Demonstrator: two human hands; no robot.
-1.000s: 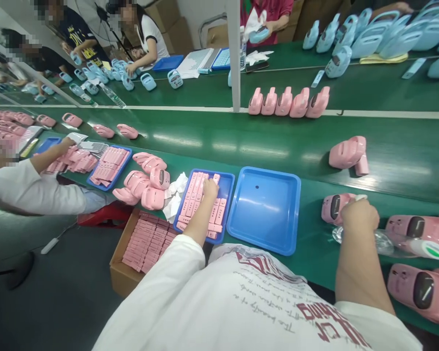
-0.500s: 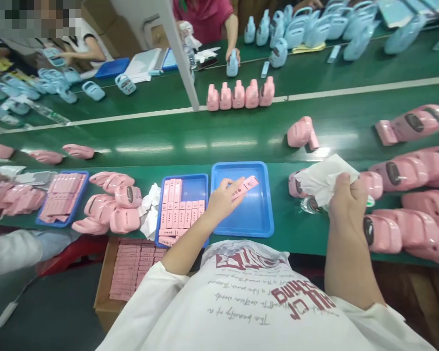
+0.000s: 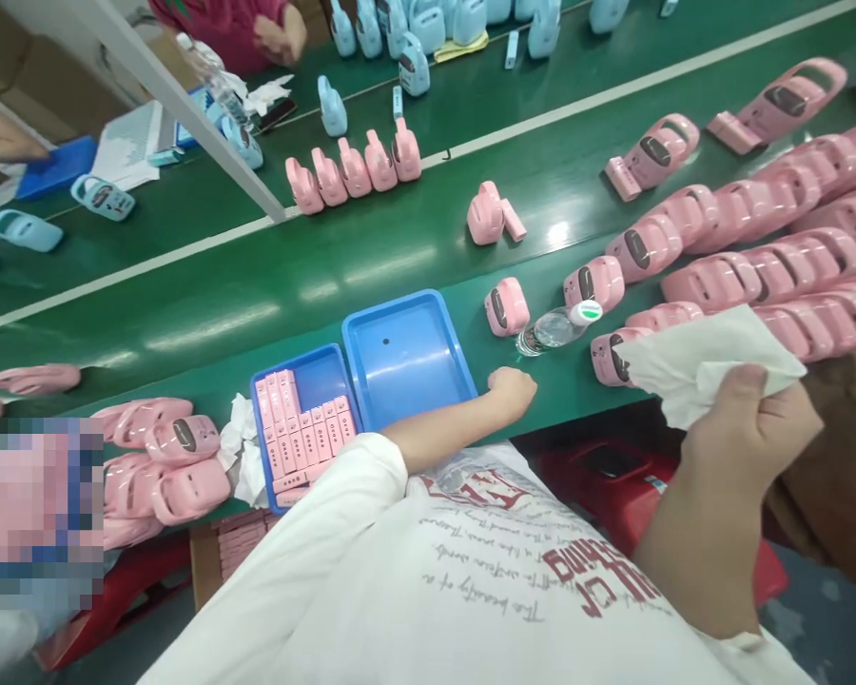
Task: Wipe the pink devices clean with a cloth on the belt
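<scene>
My left hand (image 3: 512, 388) rests as a closed fist on the green table edge, just right of an empty blue tray (image 3: 406, 357). What is inside the fist is hidden. My right hand (image 3: 752, 430) is raised off the table edge and pinches a white cloth (image 3: 706, 362). A pink device (image 3: 506, 306) and a clear bottle (image 3: 556, 326) lying on its side sit just beyond my left hand. A second blue tray (image 3: 321, 376) to the left holds rows of pink strips (image 3: 303, 438).
Many pink devices (image 3: 791, 257) are piled at the right, several more (image 3: 171, 457) at the left beside crumpled tissues (image 3: 243, 447). Pink devices (image 3: 357, 166) stand in a row on the belt. A white post (image 3: 164, 90) and a person in red (image 3: 257, 29) are at the far side. A red stool (image 3: 613, 466) stands below.
The view has swung right and down. My left hand has left the empty tray with the pink strip and closed into a fist at the table edge. My right hand has lifted the cloth away.
</scene>
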